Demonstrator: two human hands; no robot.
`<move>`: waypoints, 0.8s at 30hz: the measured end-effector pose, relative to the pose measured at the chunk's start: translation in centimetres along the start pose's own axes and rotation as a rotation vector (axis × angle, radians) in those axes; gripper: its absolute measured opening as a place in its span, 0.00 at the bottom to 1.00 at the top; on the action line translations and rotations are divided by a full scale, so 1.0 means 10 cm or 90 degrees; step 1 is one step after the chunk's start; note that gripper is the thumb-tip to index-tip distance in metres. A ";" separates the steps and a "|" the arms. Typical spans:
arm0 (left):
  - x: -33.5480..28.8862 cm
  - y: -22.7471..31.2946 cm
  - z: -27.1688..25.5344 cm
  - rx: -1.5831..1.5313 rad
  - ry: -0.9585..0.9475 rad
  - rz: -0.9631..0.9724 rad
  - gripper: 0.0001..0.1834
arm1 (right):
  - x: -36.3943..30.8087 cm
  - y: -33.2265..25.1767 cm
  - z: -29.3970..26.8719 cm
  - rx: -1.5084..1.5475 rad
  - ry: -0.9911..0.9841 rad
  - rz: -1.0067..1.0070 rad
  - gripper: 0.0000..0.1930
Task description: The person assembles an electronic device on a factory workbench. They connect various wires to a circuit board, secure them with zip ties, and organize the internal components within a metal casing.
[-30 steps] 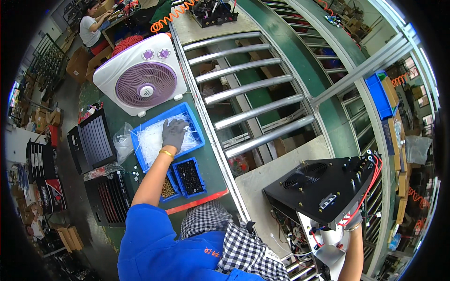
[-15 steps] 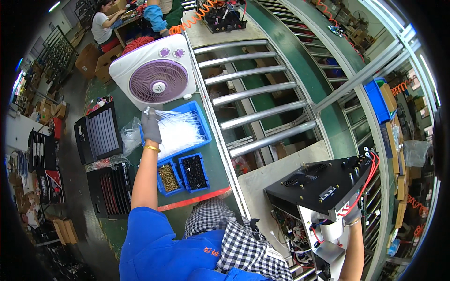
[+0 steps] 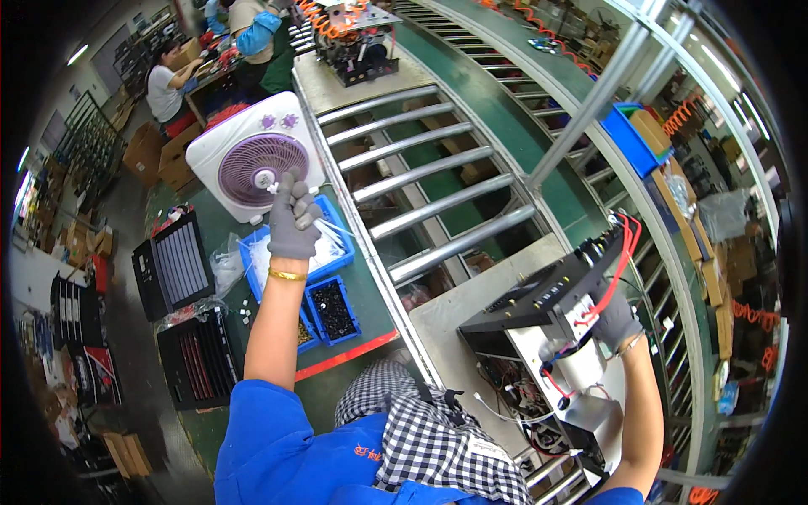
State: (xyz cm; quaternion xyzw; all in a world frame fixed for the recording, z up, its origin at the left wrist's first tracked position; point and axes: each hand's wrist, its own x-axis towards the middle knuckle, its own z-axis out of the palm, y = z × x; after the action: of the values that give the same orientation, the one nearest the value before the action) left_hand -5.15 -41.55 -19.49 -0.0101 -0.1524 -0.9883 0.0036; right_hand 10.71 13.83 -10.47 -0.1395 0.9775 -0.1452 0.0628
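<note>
My left hand [image 3: 295, 220], in a grey glove, is raised over a blue bin [image 3: 325, 203] of white cable ties. Its fingers are closed around several cable ties [image 3: 337, 229], whose ends stick out on both sides. At the right stands a machine with a tilted black panel [image 3: 539, 290], red wires [image 3: 631, 240] and a white cylinder [image 3: 583, 368]. My gloved right hand [image 3: 617, 318] is against it, beside the red wires and just above the cylinder. Its fingertips are hidden behind the panel and wires.
A white fan with a purple grille [image 3: 240, 172] stands beyond the ties. A smaller blue bin [image 3: 346, 337] holds black fasteners; another is partly behind my forearm. Metal rollers [image 3: 438, 202] run between bench and machine. Black slatted panels [image 3: 174, 263] lie left. Other people work at the far left.
My left hand has lifted from the bin with cable ties, its back now turned up. My right hand has moved up along the machine, whose black panel now appears more steeply tilted. The view has shifted.
</note>
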 end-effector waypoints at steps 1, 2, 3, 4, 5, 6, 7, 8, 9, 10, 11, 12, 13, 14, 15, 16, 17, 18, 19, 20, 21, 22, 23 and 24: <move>-0.09 -0.10 0.20 -0.025 -0.061 -0.028 0.17 | 0.06 -0.13 -0.12 -0.109 0.020 -0.073 0.20; -0.13 -0.25 0.36 -0.055 -0.122 -0.068 0.18 | -0.01 -0.23 -0.22 -0.126 0.051 -0.038 0.19; -0.21 -0.38 0.54 -0.084 -0.180 -0.102 0.19 | -0.08 -0.36 -0.34 -0.141 0.081 -0.009 0.18; -0.31 -0.52 0.76 -0.050 -0.129 -0.089 0.18 | -0.20 -0.47 -0.47 -0.133 0.110 0.016 0.16; -0.41 -0.66 0.96 -0.043 -0.156 -0.083 0.18 | -0.30 -0.62 -0.59 -0.148 0.112 0.079 0.14; -0.50 -0.81 1.16 -0.041 -0.184 -0.083 0.18 | -0.42 -0.78 -0.70 -0.102 0.117 0.114 0.13; -0.61 -0.96 1.37 -0.037 -0.213 -0.082 0.19 | -0.52 -0.94 -0.78 -0.054 0.124 0.147 0.13; -0.76 -1.11 1.60 -0.017 -0.190 -0.067 0.20 | -0.58 -1.07 -0.80 0.050 0.135 0.111 0.12; -0.91 -1.28 1.82 0.017 -0.217 -0.057 0.20 | -0.61 -1.21 -0.79 0.151 0.149 0.078 0.12; -1.04 -1.47 2.02 0.002 -0.258 -0.056 0.22 | -0.63 -1.29 -0.73 0.227 0.150 0.030 0.12; -1.16 -1.68 2.20 -0.018 -0.299 -0.061 0.23 | -0.65 -1.37 -0.65 0.300 0.154 -0.013 0.12; -1.27 -1.86 2.35 0.001 -0.326 -0.046 0.23 | -0.62 -1.45 -0.58 0.445 0.123 -0.008 0.12; -1.37 -2.01 2.50 0.017 -0.355 -0.029 0.23 | -0.62 -1.51 -0.55 0.588 0.093 -0.007 0.13; -1.45 -2.15 2.61 0.032 -0.357 -0.012 0.23 | -0.61 -1.53 -0.64 0.646 0.004 0.055 0.14; -1.50 -2.24 2.68 0.066 -0.373 -0.006 0.23 | -0.63 -1.51 -0.76 0.703 -0.087 0.117 0.15; -1.53 -2.31 2.76 0.107 -0.377 0.004 0.25 | -0.66 -1.46 -0.85 0.709 -0.097 0.139 0.15; -1.54 -2.36 2.82 0.148 -0.381 0.015 0.26 | -0.71 -1.35 -0.83 0.728 -0.044 0.110 0.16; -1.57 -2.42 2.86 0.158 -0.368 0.002 0.26 | -0.77 -1.26 -0.87 0.730 -0.022 0.119 0.16; -1.59 -2.47 2.89 0.173 -0.355 -0.009 0.25 | -0.81 -1.19 -0.89 0.735 -0.002 0.123 0.18; -1.60 -2.51 2.91 0.189 -0.341 -0.019 0.25 | -0.84 -1.09 -0.91 0.725 0.008 0.106 0.18; -1.60 -2.55 2.90 0.198 -0.343 -0.037 0.25 | -0.87 -1.03 -0.95 0.693 0.022 0.116 0.19; -1.60 -2.60 2.89 0.209 -0.347 -0.057 0.24 | -0.90 -0.96 -0.97 0.670 0.039 0.115 0.20; -1.60 -2.63 2.89 0.219 -0.350 -0.077 0.24 | -0.93 -0.89 -1.01 0.646 0.054 0.114 0.21; -1.60 -2.65 2.91 0.221 -0.362 -0.088 0.22 | -0.94 -0.79 -1.05 0.645 0.065 0.111 0.19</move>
State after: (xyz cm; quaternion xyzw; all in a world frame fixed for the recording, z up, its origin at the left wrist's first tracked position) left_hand 11.10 -7.50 -0.09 -0.2738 -0.3138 -0.9031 -0.1044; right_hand 20.02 12.11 2.66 -0.0020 0.7946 -0.6010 0.0865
